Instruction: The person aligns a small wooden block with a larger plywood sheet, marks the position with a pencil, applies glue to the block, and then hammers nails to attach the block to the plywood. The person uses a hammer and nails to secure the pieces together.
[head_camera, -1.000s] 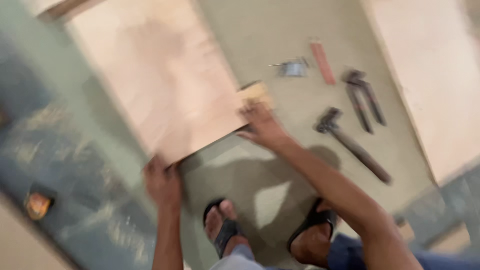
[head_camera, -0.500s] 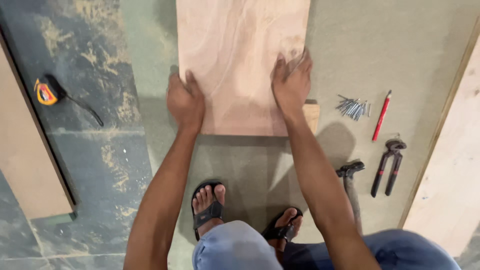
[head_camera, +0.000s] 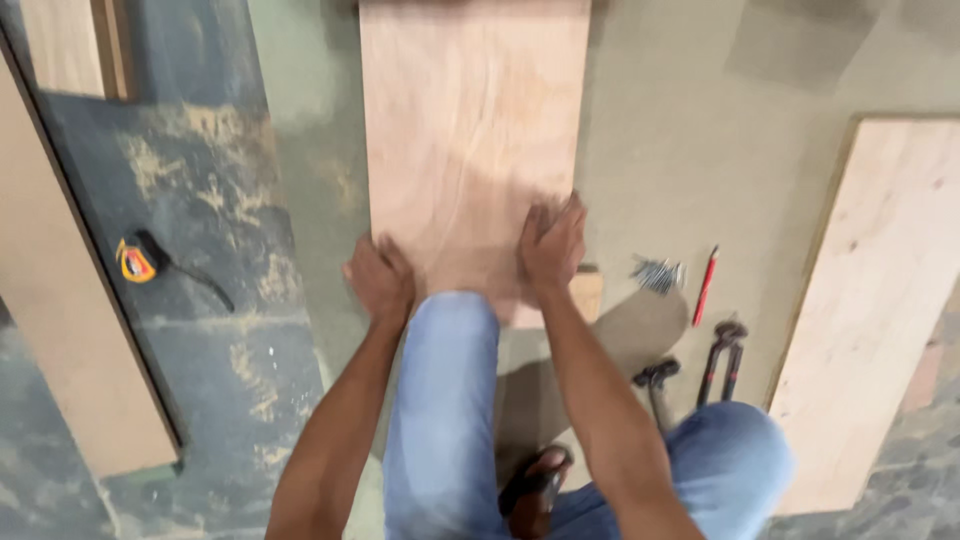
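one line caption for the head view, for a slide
Both hands, left and right, press a plywood board on the floor.

plywood sheet (head_camera: 470, 130): flat on the floor (head_camera: 700, 120), ahead of the person's knee
left hand (head_camera: 380, 280): on the sheet's near left corner
right hand (head_camera: 552, 245): on the sheet's near right part
small block (head_camera: 586, 296): just right of the right hand, at the sheet's near edge
nails (head_camera: 657, 272): right of the block
pencil (head_camera: 706, 286): right of the nails
pincers (head_camera: 724, 358): nearer than the pencil
hammer (head_camera: 657, 380): left of the pincers
tape measure (head_camera: 137, 262): far left
second board (head_camera: 880, 300): far right
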